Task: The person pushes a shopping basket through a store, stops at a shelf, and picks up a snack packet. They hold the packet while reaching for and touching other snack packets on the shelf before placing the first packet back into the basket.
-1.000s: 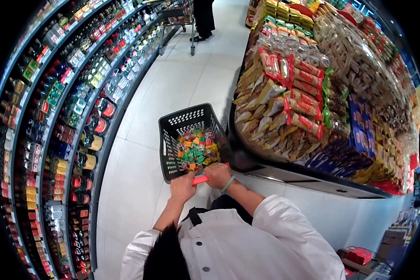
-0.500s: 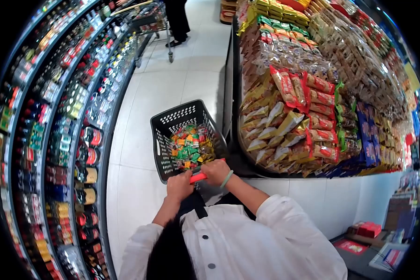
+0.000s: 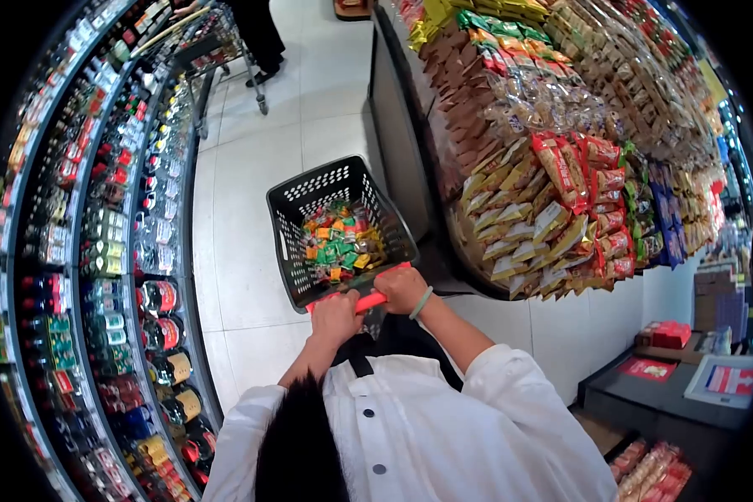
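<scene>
Both my hands grip the red handle [image 3: 371, 302] of a black shopping basket [image 3: 318, 185] in front of me. My left hand [image 3: 336, 318] is wrapped round the handle's left part. On its right part, my right hand [image 3: 403, 289] is closed, with a pale green band on the wrist. Inside the basket lie small wrapped packets [image 3: 340, 248], mostly green, orange and yellow, heaped on the bottom. My palms and some fingers are hidden from above.
Shelves of bottles [image 3: 161, 318] line the left side. A display stand [image 3: 443, 251] heaped with packaged snacks [image 3: 534, 234] rises close on the right. Ahead on the tiled floor [image 3: 318, 117], a person in dark trousers [image 3: 258, 38] stands beside a shopping cart [image 3: 205, 52].
My view has turned slightly and moved along the aisle; the cart and person appear farther left. My hands stay on the basket handle, with the left one slightly nearer the right.
</scene>
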Tool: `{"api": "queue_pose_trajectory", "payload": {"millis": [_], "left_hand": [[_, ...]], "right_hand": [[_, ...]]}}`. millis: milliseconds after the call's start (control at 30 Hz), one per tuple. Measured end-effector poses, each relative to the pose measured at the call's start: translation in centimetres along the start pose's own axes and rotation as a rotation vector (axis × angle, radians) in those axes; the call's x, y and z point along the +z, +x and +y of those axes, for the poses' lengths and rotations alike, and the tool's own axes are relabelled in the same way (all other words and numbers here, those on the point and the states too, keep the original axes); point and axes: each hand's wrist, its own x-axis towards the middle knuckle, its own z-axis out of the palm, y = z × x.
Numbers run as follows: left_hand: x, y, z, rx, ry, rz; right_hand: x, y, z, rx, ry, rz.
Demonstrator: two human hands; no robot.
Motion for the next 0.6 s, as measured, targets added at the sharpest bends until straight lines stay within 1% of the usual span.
{"api": "queue_pose_trajectory", "payload": {"millis": [67,100,233,333,367,467,500,600], "left_hand": [[-0.6,0.7,-0.8,0.037,-0.027,0.002],[-0.9,1.1,-1.2,0.04,-0.022,-0.028],[-1.6,2.8,-3.2,0.093,-0.008,0.005],[-3.0,4.5,-4.5,0.109,0.001,-0.015],[-2.7,5.1,-5.3,0.132,0.025,0.019],[-4.1,6.7,-6.3,0.099,0.063,-0.024],[-4.4,7.3,-6.7,0.079,0.086,-0.073],[-5.8,9.1,-8.0,0.083,0.083,-0.116]], "right_hand": [[0.9,0.7,0.6,-0.006,-0.001,0.033],[0.4,1.2,0.3,0.014,0.009,0.024],[1.4,3.2,0.7,0.023,0.027,0.132],[1.8,5.0,1.0,0.04,0.007,0.107],[2.0,5.5,1.2,0.045,0.018,0.12],[1.7,7.4,1.3,0.057,0.061,0.12],[1.6,8.1,1.4,0.054,0.045,0.114],[1.2,10.1,1.5,0.073,0.096,0.112]]}}
